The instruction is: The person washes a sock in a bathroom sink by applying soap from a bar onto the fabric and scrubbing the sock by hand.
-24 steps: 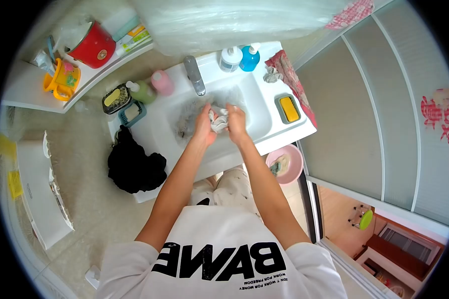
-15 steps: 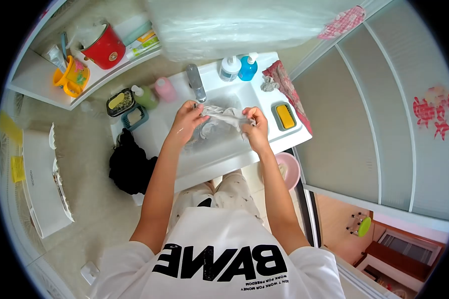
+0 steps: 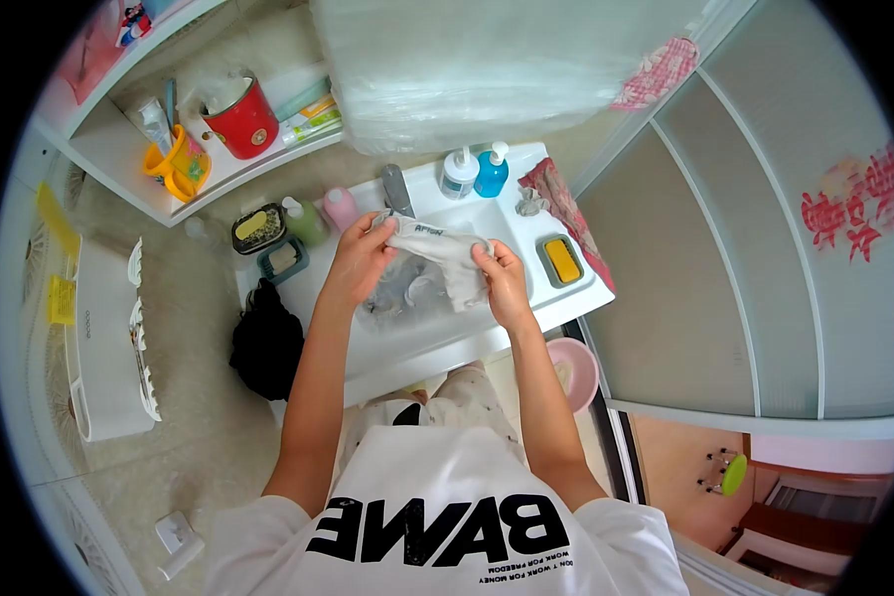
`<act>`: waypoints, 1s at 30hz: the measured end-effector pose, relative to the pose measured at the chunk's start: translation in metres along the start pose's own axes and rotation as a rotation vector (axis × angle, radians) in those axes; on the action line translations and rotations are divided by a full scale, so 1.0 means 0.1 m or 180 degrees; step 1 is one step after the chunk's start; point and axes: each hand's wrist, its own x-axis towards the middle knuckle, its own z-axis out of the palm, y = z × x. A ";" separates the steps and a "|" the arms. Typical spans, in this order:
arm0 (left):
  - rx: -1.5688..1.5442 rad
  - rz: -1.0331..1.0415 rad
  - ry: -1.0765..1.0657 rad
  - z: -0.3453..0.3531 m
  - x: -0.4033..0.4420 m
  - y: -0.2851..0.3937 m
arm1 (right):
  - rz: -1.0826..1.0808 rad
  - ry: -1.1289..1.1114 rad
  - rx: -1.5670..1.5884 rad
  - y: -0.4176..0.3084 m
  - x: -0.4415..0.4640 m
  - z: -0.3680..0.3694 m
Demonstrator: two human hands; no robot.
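Observation:
A light grey sock with dark lettering (image 3: 445, 253) is stretched between my two hands above the sink. My left hand (image 3: 361, 260) pinches its left end near the faucet (image 3: 396, 190). At the other end, my right hand (image 3: 502, 282) has its fingers closed on the fabric. One part of the sock hangs down beside my right hand. Below, cloudy water (image 3: 397, 298) with more wet fabric in it lies in the white sink (image 3: 437, 336).
Pump bottles (image 3: 458, 174) stand behind the sink. A yellow soap (image 3: 563, 260) sits in a dish at the right, near a red cloth (image 3: 566, 214). Black fabric (image 3: 266, 343) lies on the left edge. A pink basin (image 3: 578, 375) is below right. Shelves (image 3: 258, 167) curve at upper left.
The bunched fabric has been raised from the sink and spread out between my hands, which have moved apart. The camera view has tilted upward, showing more of the shelves.

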 end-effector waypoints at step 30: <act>0.0601 0.0625 0.0120 0.23 -0.24 0.17 | -0.0994 -0.0316 -0.0639 -0.33 0.13 0.92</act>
